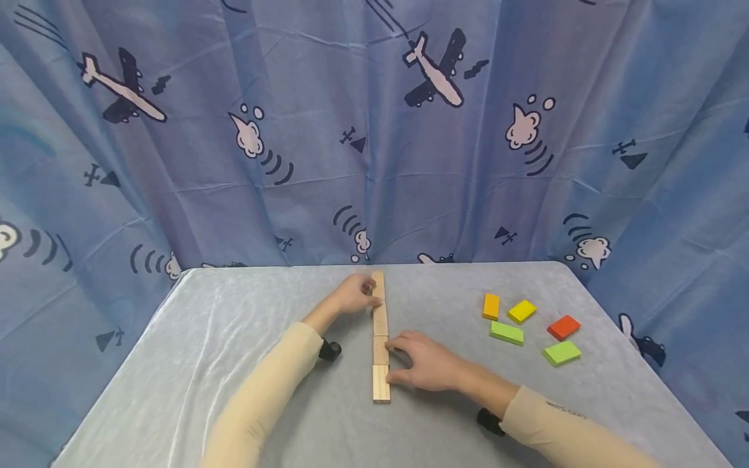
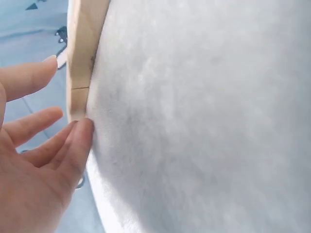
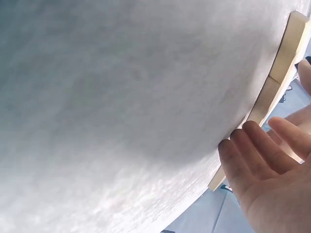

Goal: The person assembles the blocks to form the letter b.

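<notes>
Several plain wooden blocks (image 1: 380,320) lie end to end in a straight line running away from me down the middle of the table. At the far part of this row, my left hand (image 1: 354,296) is on the left side, fingertips against the wood. The left wrist view has those fingers nearly straight beside a seam between two blocks (image 2: 87,53). My right hand (image 1: 430,364) is at the near part, thumb and fingertips along the right side of the row. Straight fingers (image 3: 265,150) lie along the blocks (image 3: 286,48) in the right wrist view, covering part of them.
To the right lie several coloured blocks: an orange one (image 1: 491,306), a yellow one (image 1: 522,311), a red one (image 1: 564,327) and two green ones (image 1: 506,333). A pale cloth covers the table (image 1: 234,338). Behind its far edge hangs a blue curtain (image 1: 316,162) printed with airplanes.
</notes>
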Motion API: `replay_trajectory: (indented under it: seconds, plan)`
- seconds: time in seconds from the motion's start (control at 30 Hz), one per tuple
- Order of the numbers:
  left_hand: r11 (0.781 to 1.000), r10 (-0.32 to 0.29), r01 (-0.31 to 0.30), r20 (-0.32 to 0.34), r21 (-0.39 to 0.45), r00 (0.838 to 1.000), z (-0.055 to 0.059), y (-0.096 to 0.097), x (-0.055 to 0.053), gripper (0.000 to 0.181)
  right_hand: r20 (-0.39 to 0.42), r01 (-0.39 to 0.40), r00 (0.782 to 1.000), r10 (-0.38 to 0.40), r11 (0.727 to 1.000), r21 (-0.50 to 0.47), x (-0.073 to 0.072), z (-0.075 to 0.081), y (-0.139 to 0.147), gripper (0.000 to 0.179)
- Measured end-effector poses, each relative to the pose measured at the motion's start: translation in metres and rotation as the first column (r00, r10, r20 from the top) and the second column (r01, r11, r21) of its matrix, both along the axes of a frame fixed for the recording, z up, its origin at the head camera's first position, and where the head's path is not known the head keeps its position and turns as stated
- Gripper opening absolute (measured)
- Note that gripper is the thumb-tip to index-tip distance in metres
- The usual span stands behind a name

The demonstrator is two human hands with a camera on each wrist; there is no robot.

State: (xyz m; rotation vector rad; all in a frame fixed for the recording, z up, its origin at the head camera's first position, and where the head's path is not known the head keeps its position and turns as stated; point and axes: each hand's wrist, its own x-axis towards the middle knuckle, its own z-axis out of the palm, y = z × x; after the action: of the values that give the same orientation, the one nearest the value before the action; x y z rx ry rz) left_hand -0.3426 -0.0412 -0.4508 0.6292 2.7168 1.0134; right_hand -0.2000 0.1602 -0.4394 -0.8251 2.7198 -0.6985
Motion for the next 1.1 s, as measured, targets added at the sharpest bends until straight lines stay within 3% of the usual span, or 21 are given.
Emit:
replay_trajectory:
  seconds: [0.23,0.5,0.7,0.93,1.1]
  plan:
    - [0.999,-0.033,0.033,0.01,-0.012,0.999,0.005,-0.008,0.021,0.048,-0.016,0.027,1.0,-0.027,1.0,-0.012,0.0,0.0,0.012,0.055]
    - [0.995,-0.093,0.093,0.001,0.035,0.996,0.009,-0.016,0.05,0.047,-0.039,0.083,0.996,-0.084,0.996,-0.016,0.0,0.0,0.03,0.048]
    - [0.991,-0.124,0.125,-0.03,0.041,0.992,0.006,-0.02,0.065,0.048,-0.076,0.121,0.99,-0.123,0.992,-0.023,0.003,0.002,0.047,0.042]
    - [0.988,-0.153,0.153,0.002,0.035,0.988,0.001,-0.029,0.082,0.051,-0.093,0.147,0.984,-0.15,0.988,-0.037,0.002,0.001,0.067,0.038]
    - [0.98,-0.198,0.198,-0.016,0.023,0.98,0.0,-0.032,0.094,0.055,-0.095,0.159,0.982,-0.164,0.986,-0.057,0.003,0.003,0.084,0.038]
